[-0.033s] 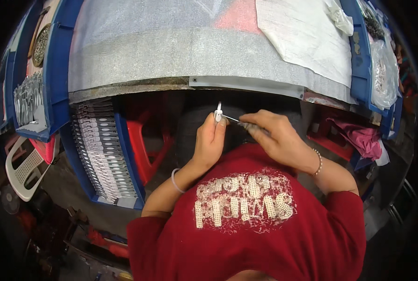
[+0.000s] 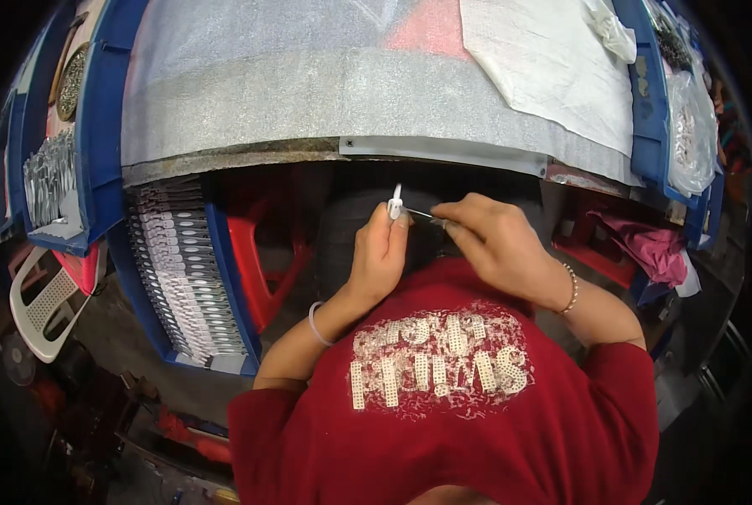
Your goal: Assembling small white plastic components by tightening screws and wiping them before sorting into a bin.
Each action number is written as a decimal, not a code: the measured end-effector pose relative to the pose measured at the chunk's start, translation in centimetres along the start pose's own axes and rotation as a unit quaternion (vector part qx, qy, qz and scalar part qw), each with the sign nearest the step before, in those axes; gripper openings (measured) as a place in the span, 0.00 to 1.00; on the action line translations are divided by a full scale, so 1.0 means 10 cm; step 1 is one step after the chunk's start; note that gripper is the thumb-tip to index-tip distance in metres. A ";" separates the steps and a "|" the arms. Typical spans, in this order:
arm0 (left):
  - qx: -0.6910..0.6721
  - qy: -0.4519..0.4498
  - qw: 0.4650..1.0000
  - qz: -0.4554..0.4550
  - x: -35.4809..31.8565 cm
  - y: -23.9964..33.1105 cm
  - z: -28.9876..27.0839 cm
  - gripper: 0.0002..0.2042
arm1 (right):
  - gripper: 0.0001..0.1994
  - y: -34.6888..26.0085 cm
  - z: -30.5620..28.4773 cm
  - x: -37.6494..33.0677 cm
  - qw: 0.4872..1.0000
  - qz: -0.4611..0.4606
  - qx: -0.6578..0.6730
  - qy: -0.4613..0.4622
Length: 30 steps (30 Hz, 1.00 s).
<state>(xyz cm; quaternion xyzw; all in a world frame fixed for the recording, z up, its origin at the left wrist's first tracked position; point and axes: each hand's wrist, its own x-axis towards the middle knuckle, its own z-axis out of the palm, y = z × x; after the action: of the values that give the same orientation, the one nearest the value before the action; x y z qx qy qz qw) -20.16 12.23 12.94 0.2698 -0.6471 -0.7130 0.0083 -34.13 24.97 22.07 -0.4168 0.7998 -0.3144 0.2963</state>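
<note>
Above my lap, just below the table edge, my left hand (image 2: 378, 254) is closed round a small white plastic piece (image 2: 395, 208). A narrow white tip of that piece points up toward the table; its lower part is hidden in my fingers. My right hand (image 2: 496, 244) grips a screwdriver (image 2: 421, 214), whose thin metal shaft reaches left to the side of the white piece. The handle is mostly covered by my fingers, and whether the tip touches the piece is too small to tell.
A foam-covered table (image 2: 309, 101) lies ahead, with a white cloth (image 2: 553, 59) at right. Blue trays (image 2: 106, 126) flank it. Below left, a blue crate (image 2: 233, 278) holds rows of grey-white parts (image 2: 186, 278). A red stool (image 2: 254, 269) stands beside my legs.
The white piece and the screwdriver have shifted very slightly to the right. Both hands keep the same grip.
</note>
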 end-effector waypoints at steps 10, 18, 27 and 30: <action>0.148 0.016 0.981 0.124 0.09 -0.07 0.05 0.05 | 0.14 -0.01 0.05 0.08 1.000 0.001 -0.008 -0.006; 0.098 0.009 0.986 0.134 0.08 -0.12 -0.01 0.04 | 0.22 -0.17 0.01 0.13 0.896 -0.201 -0.376 -0.125; 0.122 0.010 0.985 0.121 0.07 -0.06 -0.03 0.04 | 0.19 -0.13 -0.03 0.18 0.981 0.062 -0.080 -0.165; 0.099 0.002 0.989 0.109 0.07 -0.06 -0.03 0.04 | 0.22 -0.23 0.01 0.10 0.947 -0.059 -0.274 -0.156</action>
<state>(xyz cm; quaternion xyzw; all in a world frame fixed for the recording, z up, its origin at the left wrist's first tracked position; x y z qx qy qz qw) -20.41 11.81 12.12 0.1982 -0.7403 -0.6396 0.0607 -33.42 23.04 23.57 -0.5721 0.7728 -0.0305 0.2730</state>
